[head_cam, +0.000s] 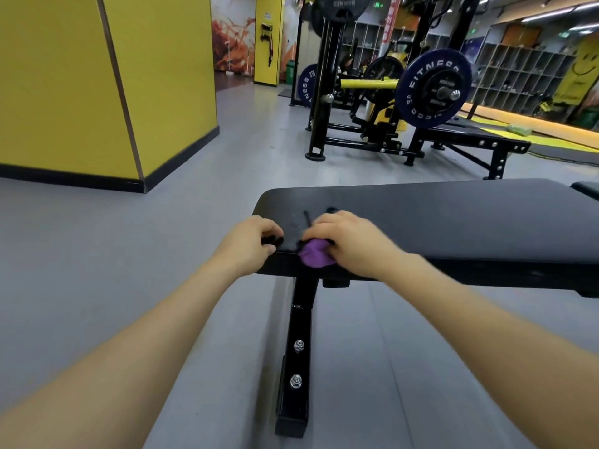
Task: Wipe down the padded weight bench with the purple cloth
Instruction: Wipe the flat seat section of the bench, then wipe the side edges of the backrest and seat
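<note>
The right hand (348,243) bunches the purple cloth (316,257) against the padded weight bench (453,222) near edge; the left hand (251,243), just beside it, curls its fingers over the corner

The purple cloth (314,257) sits bunched at the near edge of the black padded counter (453,215), draping slightly over.

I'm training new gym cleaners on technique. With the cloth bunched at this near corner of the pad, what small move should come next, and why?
Probably sweep the right hand and purple cloth rightward along the padded bench. The cloth sits bunched at the near edge by the left end, the left hand grips that corner, and most of the pad stretches away to the right.
</note>
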Tool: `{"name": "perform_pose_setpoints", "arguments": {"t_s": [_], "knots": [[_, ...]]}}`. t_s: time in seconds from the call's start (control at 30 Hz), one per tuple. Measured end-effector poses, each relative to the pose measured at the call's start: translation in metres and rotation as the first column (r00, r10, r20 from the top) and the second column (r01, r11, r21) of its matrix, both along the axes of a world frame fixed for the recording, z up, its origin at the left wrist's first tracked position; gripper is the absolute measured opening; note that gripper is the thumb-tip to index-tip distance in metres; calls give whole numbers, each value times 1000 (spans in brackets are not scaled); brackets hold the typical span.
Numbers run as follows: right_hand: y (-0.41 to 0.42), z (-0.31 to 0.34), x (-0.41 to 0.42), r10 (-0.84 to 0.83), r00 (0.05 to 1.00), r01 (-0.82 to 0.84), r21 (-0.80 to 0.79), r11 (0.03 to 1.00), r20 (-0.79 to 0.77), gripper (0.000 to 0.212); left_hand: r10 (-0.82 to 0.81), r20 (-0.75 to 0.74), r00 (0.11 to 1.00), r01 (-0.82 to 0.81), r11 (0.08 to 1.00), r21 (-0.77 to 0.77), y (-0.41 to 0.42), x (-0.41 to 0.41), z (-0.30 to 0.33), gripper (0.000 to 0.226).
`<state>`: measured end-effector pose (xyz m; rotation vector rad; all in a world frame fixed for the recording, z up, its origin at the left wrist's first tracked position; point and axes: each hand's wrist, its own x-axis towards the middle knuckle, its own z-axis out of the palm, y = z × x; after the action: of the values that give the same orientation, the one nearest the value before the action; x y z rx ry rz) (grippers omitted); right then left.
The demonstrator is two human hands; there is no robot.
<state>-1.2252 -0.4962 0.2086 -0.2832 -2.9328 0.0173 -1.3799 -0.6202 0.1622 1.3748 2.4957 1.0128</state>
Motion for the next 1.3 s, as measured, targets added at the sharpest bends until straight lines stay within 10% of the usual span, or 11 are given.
{"name": "perform_pose_setpoints", "arguments": {"t_s": [0.83, 1.03, 1.3], "knots": [[95, 41, 198, -380, 924, 374, 107, 921, 35, 49, -403, -130, 906, 398, 915, -69, 155, 163, 89, 27], [149, 69, 272, -706, 661, 654, -266, 709, -256, 32, -507, -68, 859, 507, 862, -20, 211, 231, 108, 29], [214, 96, 335, -898, 320, 432, -797, 422, -302, 25, -564, 303, 768, 527, 826, 199, 289, 323, 136, 44]]}}
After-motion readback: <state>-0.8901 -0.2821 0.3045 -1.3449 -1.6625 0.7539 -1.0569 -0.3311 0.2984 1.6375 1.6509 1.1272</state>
